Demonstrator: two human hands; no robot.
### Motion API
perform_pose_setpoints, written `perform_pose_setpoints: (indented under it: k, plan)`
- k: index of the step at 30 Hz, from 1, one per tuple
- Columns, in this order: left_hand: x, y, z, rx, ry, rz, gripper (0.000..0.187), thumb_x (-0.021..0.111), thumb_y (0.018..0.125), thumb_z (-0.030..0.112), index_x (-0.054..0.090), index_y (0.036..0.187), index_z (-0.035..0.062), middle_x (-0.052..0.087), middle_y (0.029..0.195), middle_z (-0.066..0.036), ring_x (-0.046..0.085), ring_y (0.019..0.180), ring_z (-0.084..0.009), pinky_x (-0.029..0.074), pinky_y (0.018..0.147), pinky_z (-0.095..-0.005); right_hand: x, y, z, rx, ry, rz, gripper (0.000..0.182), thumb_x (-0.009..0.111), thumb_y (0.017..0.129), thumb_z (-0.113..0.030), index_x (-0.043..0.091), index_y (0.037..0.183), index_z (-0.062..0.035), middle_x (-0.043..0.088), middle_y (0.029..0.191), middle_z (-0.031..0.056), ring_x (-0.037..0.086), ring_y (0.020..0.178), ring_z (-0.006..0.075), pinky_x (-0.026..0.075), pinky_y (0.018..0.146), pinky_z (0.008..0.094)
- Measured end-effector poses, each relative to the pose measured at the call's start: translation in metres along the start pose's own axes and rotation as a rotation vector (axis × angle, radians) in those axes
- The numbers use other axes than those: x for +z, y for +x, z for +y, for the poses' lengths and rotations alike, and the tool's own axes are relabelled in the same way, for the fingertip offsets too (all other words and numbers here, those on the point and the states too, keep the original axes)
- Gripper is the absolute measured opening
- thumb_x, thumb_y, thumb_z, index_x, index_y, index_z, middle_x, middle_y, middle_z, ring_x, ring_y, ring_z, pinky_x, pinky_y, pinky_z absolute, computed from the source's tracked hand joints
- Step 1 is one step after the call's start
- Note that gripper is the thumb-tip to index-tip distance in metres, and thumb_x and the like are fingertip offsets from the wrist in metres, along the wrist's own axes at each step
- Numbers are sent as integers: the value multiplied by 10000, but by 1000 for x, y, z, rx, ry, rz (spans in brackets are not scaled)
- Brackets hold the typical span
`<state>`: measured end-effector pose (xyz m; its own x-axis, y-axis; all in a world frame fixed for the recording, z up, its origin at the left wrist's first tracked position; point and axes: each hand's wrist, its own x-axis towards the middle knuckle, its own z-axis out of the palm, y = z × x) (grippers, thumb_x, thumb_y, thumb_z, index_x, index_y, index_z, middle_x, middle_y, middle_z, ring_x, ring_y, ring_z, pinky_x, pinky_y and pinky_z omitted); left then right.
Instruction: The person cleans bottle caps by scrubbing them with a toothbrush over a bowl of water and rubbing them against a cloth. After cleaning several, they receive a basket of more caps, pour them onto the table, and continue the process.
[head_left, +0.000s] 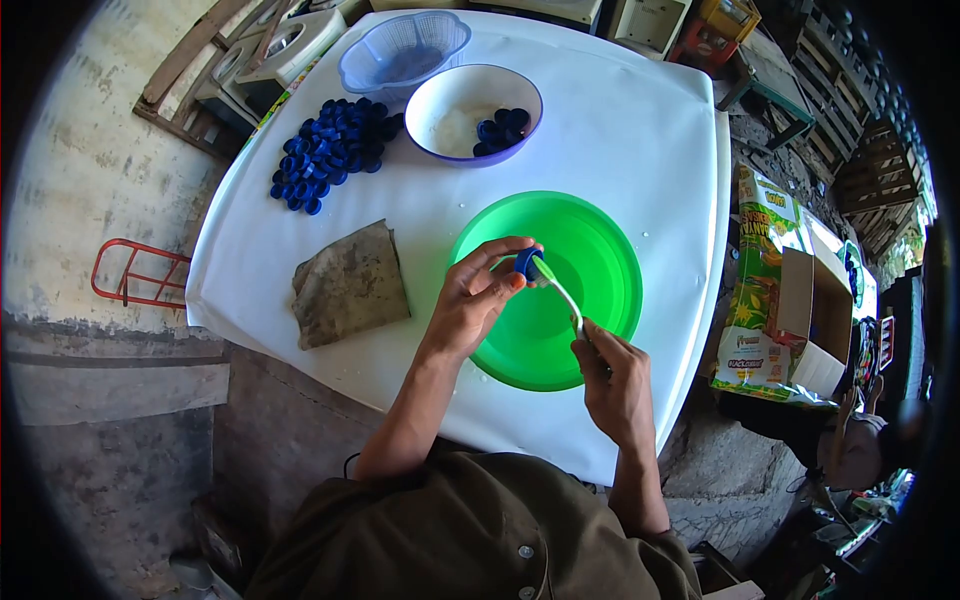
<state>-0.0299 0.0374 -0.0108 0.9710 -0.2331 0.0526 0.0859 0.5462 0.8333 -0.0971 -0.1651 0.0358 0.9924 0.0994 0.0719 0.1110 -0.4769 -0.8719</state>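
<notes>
Over a green basin [610,275], my left hand [475,300] pinches a blue bottle cap [527,262] between thumb and fingers. My right hand [612,375] is closed round the handle of a toothbrush [562,292], white with a green part near its head. The brush head reaches the open side of the cap and seems to touch it. Behind the basin, a white bowl with a purple outside [425,118] holds several blue caps [500,130] in whitish liquid or foam. A large heap of blue caps [335,150] lies on the table to its left.
A pale blue plastic basket [405,50] stands at the back of the white-covered table [255,260]. A stained grey cloth [352,285] lies left of my left arm. To the right are an open cardboard box [810,310] and another person [855,445]. A red metal frame [140,272] is at the left wall.
</notes>
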Motion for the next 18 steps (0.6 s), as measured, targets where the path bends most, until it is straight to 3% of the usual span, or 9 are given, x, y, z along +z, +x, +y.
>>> perform_pose_setpoints:
  k: [6,10,14,18]
  plan:
    - [-9,-1,-4,-13,-7,-40,352,614,945,25,558,1290,-22,591,1293,-190,601,1157,-231,497,1012,-392,-7,2,-1,91,18,-30,254,661,917,-30,664,1146,79,709,941,251,724,801,357,549,697,375]
    - [-7,1,-6,11,-1,-1,345,598,956,22,556,1297,-19,596,1295,-189,595,1169,-230,495,1011,-390,0,-2,1,23,33,-23,241,663,916,-24,666,1132,81,710,941,248,720,787,355,541,675,375]
    - [-5,0,-3,12,-2,-7,348,596,964,35,545,1305,-13,590,1304,-184,585,1187,-228,478,1028,-390,-8,1,-2,143,70,-87,228,663,921,-29,665,1116,88,706,926,253,723,780,350,541,670,367]
    - [-2,1,-1,21,29,-18,352,611,961,56,535,1298,-10,571,1323,-189,579,1195,-235,463,1051,-405,0,-1,2,51,52,-22,225,662,925,-38,667,1114,85,705,916,252,726,773,337,537,660,362]
